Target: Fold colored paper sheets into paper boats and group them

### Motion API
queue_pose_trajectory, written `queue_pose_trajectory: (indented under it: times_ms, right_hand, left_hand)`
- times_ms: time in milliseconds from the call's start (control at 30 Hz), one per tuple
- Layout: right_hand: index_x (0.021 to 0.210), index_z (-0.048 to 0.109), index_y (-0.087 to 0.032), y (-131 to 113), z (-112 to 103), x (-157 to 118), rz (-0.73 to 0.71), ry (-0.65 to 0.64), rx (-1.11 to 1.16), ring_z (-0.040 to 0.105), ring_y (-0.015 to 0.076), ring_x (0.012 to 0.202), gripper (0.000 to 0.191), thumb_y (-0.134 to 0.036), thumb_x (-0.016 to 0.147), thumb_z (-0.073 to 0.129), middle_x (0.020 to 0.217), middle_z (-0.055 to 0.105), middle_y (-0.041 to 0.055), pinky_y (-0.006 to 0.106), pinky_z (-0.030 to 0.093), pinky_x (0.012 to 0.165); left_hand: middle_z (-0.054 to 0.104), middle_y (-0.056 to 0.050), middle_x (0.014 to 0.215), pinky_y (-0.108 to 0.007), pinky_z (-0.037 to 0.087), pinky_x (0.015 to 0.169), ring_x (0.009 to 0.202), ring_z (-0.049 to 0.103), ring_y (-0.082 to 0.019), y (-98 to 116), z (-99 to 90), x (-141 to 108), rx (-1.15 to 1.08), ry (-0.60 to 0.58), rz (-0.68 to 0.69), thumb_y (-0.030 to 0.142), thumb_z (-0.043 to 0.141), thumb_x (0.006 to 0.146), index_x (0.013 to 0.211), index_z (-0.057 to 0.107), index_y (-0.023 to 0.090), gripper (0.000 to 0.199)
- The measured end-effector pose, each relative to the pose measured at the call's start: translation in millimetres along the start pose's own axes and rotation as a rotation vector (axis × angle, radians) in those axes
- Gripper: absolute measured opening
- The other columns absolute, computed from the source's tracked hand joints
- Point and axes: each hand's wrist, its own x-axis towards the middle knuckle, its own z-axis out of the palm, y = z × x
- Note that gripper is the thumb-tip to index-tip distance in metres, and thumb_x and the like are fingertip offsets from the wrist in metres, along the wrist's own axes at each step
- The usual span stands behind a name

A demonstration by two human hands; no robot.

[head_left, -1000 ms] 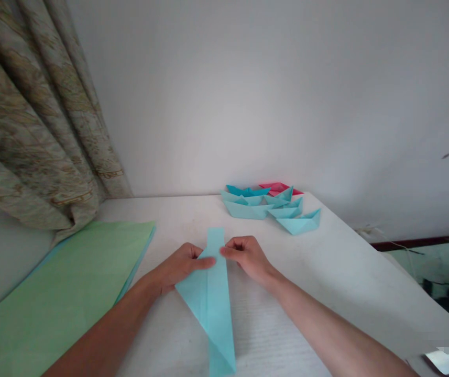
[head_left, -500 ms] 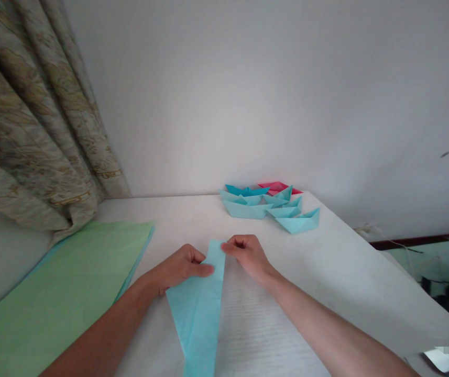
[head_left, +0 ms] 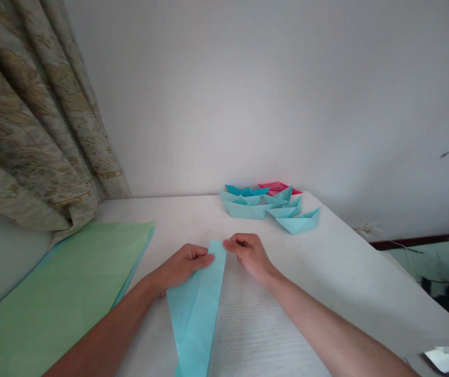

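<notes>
My left hand pins the blue paper strip; right hand curls at its edge, grip unclear, so it could slip.

A long strip of pale blue origami paper is laid flat on the white counter, slanted so that its narrow upper end sits between the left hand and the right hand while its wider part runs down below the left hand and out of view. Faint creases are seen along its length, and layered folds are shown near the middle. Its left edge is covered by the left hand's fingers, and its upper right corner is met by the right hand's fingertips.
</notes>
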Motion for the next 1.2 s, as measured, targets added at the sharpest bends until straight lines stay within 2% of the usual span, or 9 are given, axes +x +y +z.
queue_pose_trajectory:
  times_ms: [200, 533, 867, 1200]
  right_hand:
    - [0.053, 0.052, -0.017, -0.4, 0.2, -0.2, -0.007, -0.003, -0.005, 0.025, 0.0068, 0.042, 0.035, -0.044, 0.07, 0.066, 0.043, 0.033, -0.0068, 0.025, 0.015, 0.043]
    - [0.051, 0.046, -0.018, -1.5, -0.3, -0.6, -0.011, -0.013, -0.028, 0.023, 0.0069, 0.041, 0.042, -0.05, 0.072, 0.064, 0.041, 0.032, -0.007, 0.025, 0.015, 0.043]
    - [0.053, 0.046, -0.019, -0.5, -0.2, -0.4, -0.014, -0.029, -0.044, 0.024, 0.0075, 0.043, 0.043, -0.054, 0.072, 0.063, 0.042, 0.032, -0.0068, 0.025, 0.016, 0.043]
    - [0.057, 0.052, -0.017, 1.3, 2.2, -1.5, -0.007, -0.088, -0.068, 0.026, 0.0077, 0.045, 0.038, -0.049, 0.073, 0.064, 0.046, 0.036, -0.0064, 0.025, 0.018, 0.044]
  left_hand:
    - [0.047, 0.004, 0.053, -0.021, 0.028, 0.044, 0.044, 0.036, -0.008, -2.4, -0.3, 2.8, 0.068, 0.069, 0.048, 0.052, 0.06, 0.077, 0.065, 0.058, 0.014, 0.04]
    - [0.043, 0.004, 0.055, -0.022, 0.027, 0.046, 0.048, 0.034, -0.008, -0.3, 3.7, 2.7, 0.146, 0.087, 0.149, 0.053, 0.052, 0.081, 0.065, 0.054, 0.015, 0.041]
    - [0.036, 0.005, 0.054, -0.022, 0.024, 0.045, 0.048, 0.03, -0.008, -2.1, 2.4, 3.7, 0.192, 0.116, 0.184, 0.052, 0.049, 0.083, 0.062, 0.047, 0.016, 0.041]
    - [0.04, 0.005, 0.055, -0.022, 0.027, 0.047, 0.049, 0.034, -0.009, 1.9, 5.5, 4.9, 0.18, 0.168, 0.204, 0.054, 0.05, 0.081, 0.064, 0.051, 0.016, 0.042]
